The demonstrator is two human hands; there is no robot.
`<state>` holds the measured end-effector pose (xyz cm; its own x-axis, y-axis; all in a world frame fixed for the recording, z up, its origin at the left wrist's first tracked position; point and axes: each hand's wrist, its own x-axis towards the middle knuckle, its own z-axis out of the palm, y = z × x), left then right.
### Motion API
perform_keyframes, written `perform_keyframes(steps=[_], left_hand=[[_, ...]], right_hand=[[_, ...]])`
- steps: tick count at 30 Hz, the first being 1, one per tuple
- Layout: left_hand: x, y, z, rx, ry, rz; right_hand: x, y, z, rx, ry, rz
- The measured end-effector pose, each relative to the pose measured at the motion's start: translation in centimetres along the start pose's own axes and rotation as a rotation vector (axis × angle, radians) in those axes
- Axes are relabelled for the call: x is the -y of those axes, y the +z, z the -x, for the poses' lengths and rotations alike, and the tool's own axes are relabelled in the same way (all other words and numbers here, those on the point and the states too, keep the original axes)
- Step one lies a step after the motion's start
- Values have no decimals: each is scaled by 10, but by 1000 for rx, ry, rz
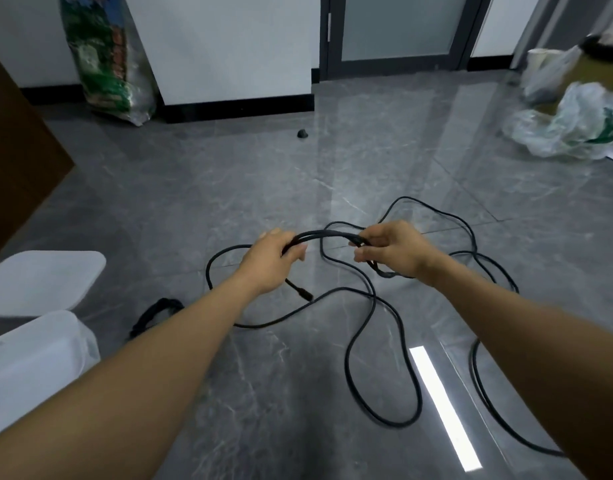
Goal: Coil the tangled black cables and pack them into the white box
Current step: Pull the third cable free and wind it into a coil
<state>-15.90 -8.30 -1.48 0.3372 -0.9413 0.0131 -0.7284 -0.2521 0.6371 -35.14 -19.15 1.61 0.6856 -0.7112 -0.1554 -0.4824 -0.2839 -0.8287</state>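
Note:
A long black cable point(374, 299) sprawls in loose loops over the grey tiled floor. My left hand point(272, 261) grips a doubled stretch of it, and my right hand point(390, 251) pinches the same stretch a short way to the right, so the strands arch between my hands above the floor. A plug end point(303, 293) hangs just below my left hand. A second, bundled black cable point(156, 315) lies on the floor beside my left forearm. The white box point(38, 358) stands at the lower left with its lid point(45, 278) lying behind it.
A brown panel point(17, 161) stands at the left edge. A printed sack point(107, 60) leans against the far wall. Plastic bags and a cardboard box point(575, 109) sit at the far right. A small black doorstop point(302, 134) is on the floor ahead.

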Motion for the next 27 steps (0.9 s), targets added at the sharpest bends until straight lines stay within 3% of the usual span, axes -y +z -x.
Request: perform_keyframes(steps=[4,8,13,19,27], left_hand=[[6,-3,4,9,100,-275],[8,-5,5,38,146,-361],[11,-13,1,160,78,-59],[10,-16,2,109,-39,327],[0,-23,4,-21,-184,586]], right_hand=[[0,4,1,146,147,-133],[1,7,2,136,114,-151],[3,4,-1,-17,88,-235],[0,4,-3,-115,43,-124],[-4,5,-3,-113,20,130]])
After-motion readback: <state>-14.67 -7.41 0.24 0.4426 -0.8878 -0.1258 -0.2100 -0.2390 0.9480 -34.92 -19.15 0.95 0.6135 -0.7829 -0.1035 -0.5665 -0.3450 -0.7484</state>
